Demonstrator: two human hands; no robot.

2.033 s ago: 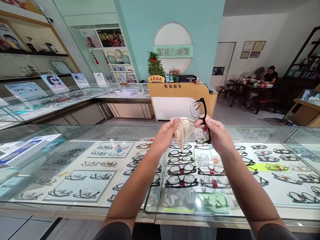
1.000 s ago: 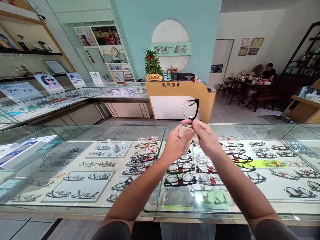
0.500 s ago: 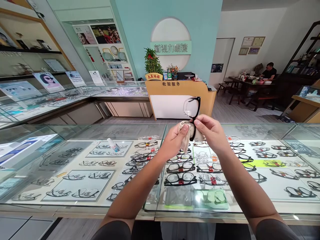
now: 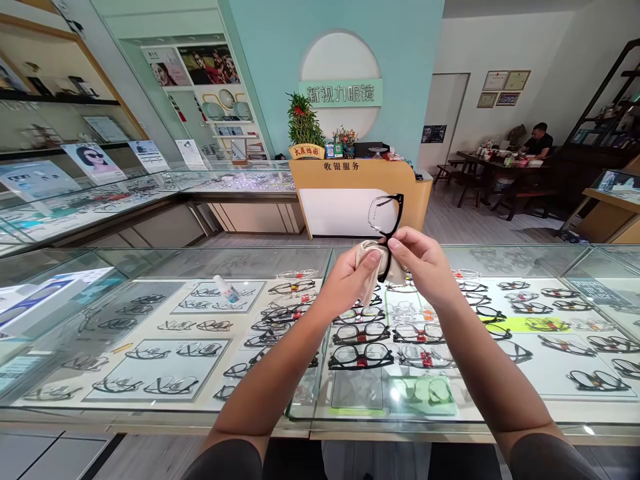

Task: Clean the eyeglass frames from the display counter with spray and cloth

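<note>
A pair of black-framed eyeglasses (image 4: 400, 212) is held upright on its side above the glass counter, one lens up and one down. My right hand (image 4: 421, 267) pinches the frame near the bridge between thumb and fingers. My left hand (image 4: 350, 277) is closed on a beige cleaning cloth (image 4: 370, 257), which is wrapped around the lower lens. The thumb presses the cloth from the near side, and most of that lens is hidden. The upper lens is uncovered.
Below my arms a glass display counter (image 4: 320, 427) holds many eyeglasses in rows. A small white bottle (image 4: 227, 290) stands on its top at the left. Beyond are a wooden cashier desk (image 4: 360, 175), more display cases, and a seated person (image 4: 539, 143) at a dark table.
My left thumb and the cloth have shifted slightly on the lower lens. The eyeglasses have turned a little; my right hand keeps its hold. The camera view has shifted slightly.
</note>
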